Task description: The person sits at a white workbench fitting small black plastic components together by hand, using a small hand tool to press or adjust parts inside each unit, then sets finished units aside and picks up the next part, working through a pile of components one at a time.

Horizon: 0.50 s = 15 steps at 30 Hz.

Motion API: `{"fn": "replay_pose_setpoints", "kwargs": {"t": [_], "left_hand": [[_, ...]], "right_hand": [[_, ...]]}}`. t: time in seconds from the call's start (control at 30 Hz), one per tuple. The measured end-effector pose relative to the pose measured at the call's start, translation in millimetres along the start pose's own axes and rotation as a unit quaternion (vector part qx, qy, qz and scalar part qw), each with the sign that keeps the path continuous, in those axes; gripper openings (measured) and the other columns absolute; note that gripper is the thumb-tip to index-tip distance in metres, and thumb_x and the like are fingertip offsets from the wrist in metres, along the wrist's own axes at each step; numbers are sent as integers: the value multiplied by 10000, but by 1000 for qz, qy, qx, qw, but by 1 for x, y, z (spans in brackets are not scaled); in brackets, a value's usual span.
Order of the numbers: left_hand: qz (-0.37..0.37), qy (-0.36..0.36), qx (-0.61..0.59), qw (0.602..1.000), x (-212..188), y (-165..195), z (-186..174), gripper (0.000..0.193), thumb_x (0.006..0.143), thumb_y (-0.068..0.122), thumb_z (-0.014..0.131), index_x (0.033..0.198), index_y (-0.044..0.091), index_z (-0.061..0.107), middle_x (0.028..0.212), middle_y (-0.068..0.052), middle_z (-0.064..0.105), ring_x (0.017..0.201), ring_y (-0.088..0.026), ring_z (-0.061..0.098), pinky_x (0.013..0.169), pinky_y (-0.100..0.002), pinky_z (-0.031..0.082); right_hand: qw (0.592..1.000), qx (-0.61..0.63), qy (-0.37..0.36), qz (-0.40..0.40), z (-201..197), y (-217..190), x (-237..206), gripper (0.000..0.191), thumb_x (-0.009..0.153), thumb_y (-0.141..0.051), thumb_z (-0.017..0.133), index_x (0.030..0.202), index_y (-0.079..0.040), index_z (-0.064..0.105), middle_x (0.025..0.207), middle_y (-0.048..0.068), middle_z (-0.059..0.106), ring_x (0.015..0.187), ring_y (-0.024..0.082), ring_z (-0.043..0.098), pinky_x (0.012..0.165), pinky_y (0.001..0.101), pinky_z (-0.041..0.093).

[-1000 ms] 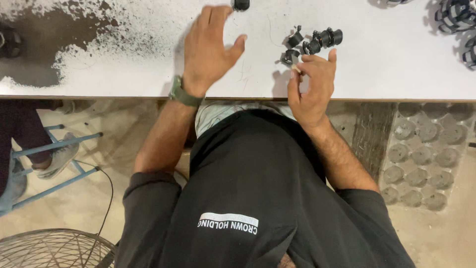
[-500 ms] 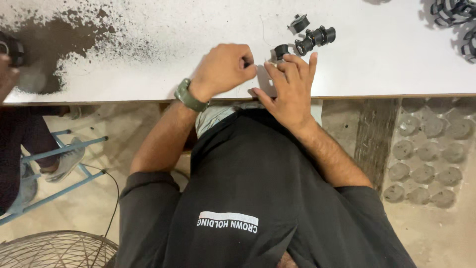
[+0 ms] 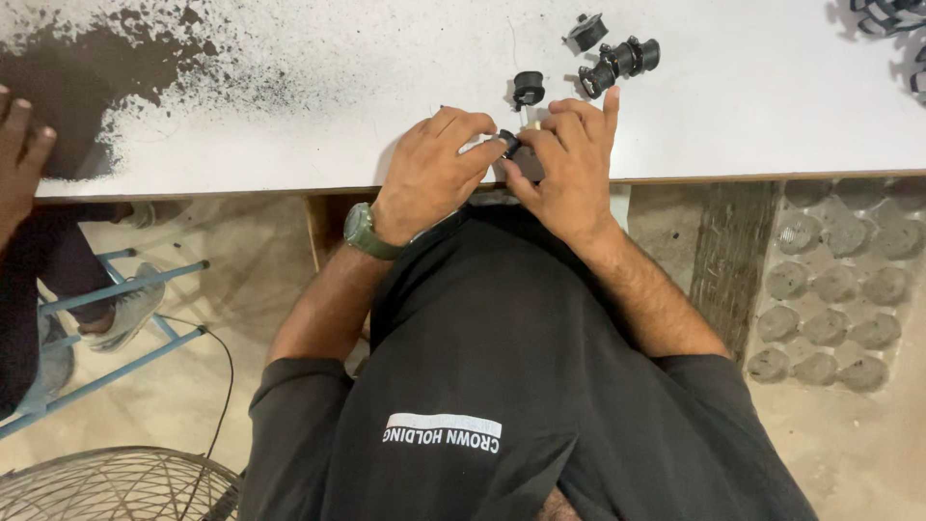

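Observation:
My left hand (image 3: pixel 431 174) and my right hand (image 3: pixel 569 164) meet at the near edge of the white table (image 3: pixel 289 125). Together they pinch a small black plastic part (image 3: pixel 508 143) between the fingertips. A green watch (image 3: pixel 360 233) sits on my left wrist. Just beyond the hands stands one small black cylindrical part (image 3: pixel 527 88). Further back to the right lie a single black part (image 3: pixel 585 31) and a joined pair of black parts (image 3: pixel 620 64).
Black speckled stain (image 3: pixel 77 77) covers the table's left side. Another person's hand (image 3: pixel 21 159) rests at the left edge, their legs by a blue stool frame (image 3: pixel 106 318). A wire fan guard (image 3: pixel 116 487) lies lower left. More black parts (image 3: pixel 892 19) sit top right.
My left hand pulled back from the far table area to the near edge and closed with my right hand on a small black part. The view shifted slightly.

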<state>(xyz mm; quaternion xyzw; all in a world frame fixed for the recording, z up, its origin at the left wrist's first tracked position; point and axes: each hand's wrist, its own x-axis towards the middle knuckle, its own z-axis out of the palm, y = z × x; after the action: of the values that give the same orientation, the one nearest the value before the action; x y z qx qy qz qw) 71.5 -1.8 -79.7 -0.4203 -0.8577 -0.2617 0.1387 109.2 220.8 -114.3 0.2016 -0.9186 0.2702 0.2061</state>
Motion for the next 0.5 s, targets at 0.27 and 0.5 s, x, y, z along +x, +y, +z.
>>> {"fn": "replay_pose_setpoints", "kwargs": {"t": [0.27, 0.5], "left_hand": [[-9, 26, -1, 1000, -6, 6, -11, 256, 832, 62, 746, 1078, 66, 676, 1263, -98, 616, 1187, -274, 607, 891, -402, 539], [33, -43, 22, 998, 4, -1, -1, 331, 931, 133, 750, 1259, 125, 710, 1195, -19, 610, 1114, -225, 606, 952, -377, 505]], "right_hand": [[1000, -13, -1, 0, -3, -1, 0, 389, 798, -184, 928, 1088, -54, 705, 1137, 107, 559, 1267, 335, 492, 1255, 692, 115], [1000, -9, -15, -7, -7, -2, 2, 385, 779, -175, 911, 1086, -49, 717, 1129, 101, 560, 1263, 337, 500, 1259, 673, 120]]}}
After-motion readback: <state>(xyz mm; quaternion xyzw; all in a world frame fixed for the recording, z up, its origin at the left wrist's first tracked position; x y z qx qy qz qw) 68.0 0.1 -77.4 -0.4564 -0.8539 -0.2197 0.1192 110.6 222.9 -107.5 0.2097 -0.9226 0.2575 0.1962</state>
